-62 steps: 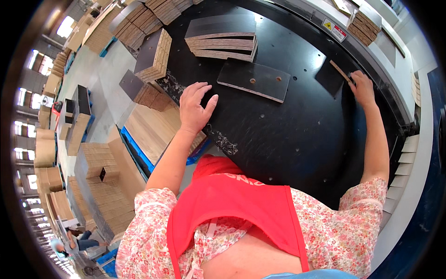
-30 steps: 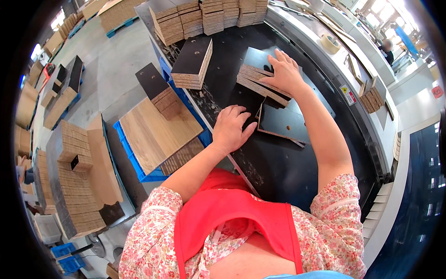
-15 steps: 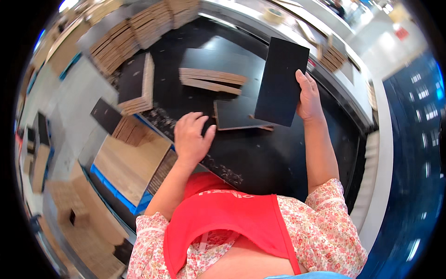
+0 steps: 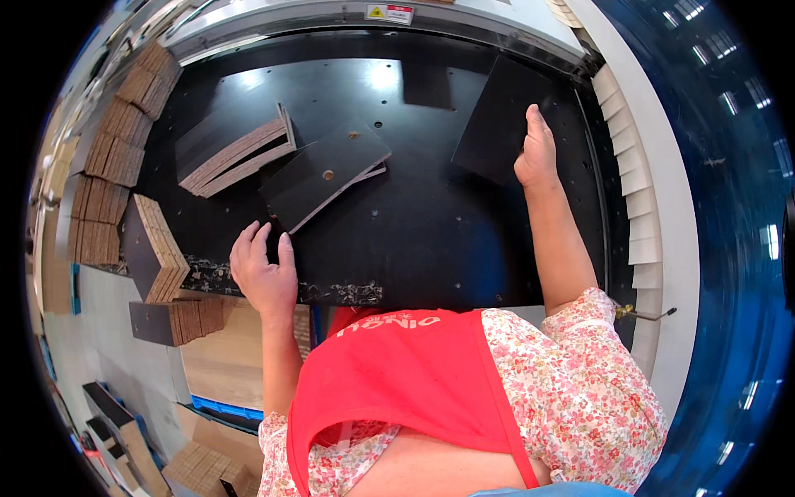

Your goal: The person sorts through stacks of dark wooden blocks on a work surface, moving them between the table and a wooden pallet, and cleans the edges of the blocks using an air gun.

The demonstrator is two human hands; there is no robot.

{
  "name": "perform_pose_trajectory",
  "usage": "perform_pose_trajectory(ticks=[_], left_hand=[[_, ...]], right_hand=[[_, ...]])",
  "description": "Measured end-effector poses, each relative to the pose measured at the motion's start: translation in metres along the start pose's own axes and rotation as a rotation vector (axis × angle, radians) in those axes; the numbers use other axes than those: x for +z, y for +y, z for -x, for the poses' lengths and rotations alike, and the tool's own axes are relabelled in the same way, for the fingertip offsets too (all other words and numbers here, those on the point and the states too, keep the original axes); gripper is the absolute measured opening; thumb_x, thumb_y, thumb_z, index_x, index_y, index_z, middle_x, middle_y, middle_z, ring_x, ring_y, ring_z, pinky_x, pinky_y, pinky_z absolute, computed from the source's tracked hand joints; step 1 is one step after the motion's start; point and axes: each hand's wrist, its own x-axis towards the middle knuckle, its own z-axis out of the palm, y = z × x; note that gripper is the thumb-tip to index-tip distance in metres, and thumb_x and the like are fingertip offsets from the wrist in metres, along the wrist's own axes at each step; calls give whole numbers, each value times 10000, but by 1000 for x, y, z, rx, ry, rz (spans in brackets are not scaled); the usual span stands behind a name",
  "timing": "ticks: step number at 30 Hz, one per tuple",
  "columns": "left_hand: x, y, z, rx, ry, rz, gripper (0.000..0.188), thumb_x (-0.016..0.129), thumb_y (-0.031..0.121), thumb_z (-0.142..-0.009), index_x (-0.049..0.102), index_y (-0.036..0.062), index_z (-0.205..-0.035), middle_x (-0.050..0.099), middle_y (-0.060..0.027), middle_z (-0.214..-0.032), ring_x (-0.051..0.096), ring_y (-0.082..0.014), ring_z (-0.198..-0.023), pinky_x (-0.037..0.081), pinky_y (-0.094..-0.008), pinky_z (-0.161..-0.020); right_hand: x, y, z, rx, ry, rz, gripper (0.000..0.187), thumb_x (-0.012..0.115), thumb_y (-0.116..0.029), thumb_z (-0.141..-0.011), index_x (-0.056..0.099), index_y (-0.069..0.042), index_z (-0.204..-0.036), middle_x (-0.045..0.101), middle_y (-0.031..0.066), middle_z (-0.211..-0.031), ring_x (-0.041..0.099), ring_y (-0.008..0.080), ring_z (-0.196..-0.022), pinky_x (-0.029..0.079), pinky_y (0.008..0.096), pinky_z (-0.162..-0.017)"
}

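Note:
A black rectangular board (image 4: 495, 124) is in my right hand (image 4: 538, 153), gripped at its right edge over the right part of the black worktable (image 4: 422, 248). My left hand (image 4: 265, 269) is empty, its fingers apart, at the table's near edge. Just beyond its fingertips lies a black board with small round holes (image 4: 310, 186), with another piece partly under its right edge. Farther left, a few black-faced boards with brown edges (image 4: 236, 153) lie in a loose, fanned pile.
Several stacks of brown-edged boards (image 4: 116, 153) line the table's left side. A short stack (image 4: 153, 248) stands at the near left corner. Below it, more boards (image 4: 178, 321) rest on a wooden-topped pallet (image 4: 224, 364). A pleated white cover (image 4: 633, 190) runs along the right.
The view has turned toward the right side of the table. The board in my right hand has moved lower over the tabletop. My left hand stays open near the edge.

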Motion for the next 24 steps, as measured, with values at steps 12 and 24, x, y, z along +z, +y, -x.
perform_pose_trajectory(ticks=[12, 24], left_hand=[[-3, 3, -1, 31, -9, -39, 298, 687, 242, -884, 680, 58, -1118, 632, -99, -1227, 558, -298, -1144, 424, -407, -981], [-1, -2, -2, 31, -36, 11, 318, 699, 234, -862, 676, 53, -1122, 608, -105, -1255, 533, -302, -1181, 383, -419, -1017]], right_hand=[[-25, -15, 25, 138, 325, -273, 458, 421, -338, -1051, 487, 17, -1332, 552, 133, -1339, 552, 296, -1205, 447, 435, -1049], [-64, -37, 46, 346, 161, 83, 288, 472, -202, -1022, 557, -12, -1222, 599, 137, -1247, 592, 231, -1114, 461, 372, -980]])
